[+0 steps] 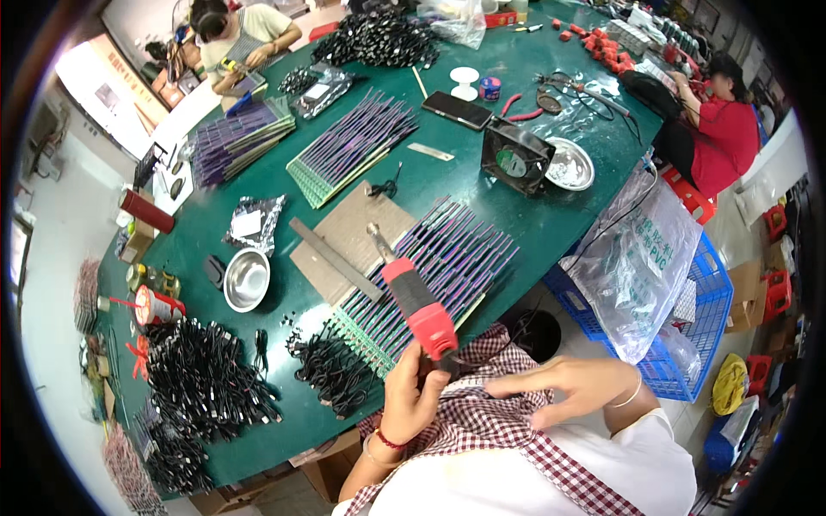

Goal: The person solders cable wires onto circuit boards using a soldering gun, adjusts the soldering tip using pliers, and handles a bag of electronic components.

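Observation:
My left hand is closed around the lower end of a red and black heat gun. Its bare metal nozzle points away from me, over a panel of narrow purple and green circuit boards. To the right of the tool's base, my right hand is held in front of my checked apron, fingers apart and nothing in them. A metal ruler lies across a brown board beside the panel. Bundled black cables rest to the left of my left hand.
More circuit board panels stand farther back. Nearby are a metal bowl, a large cable pile, a small fan, a phone and red-handled pliers. Blue crates stand right. Two other people sit around the table.

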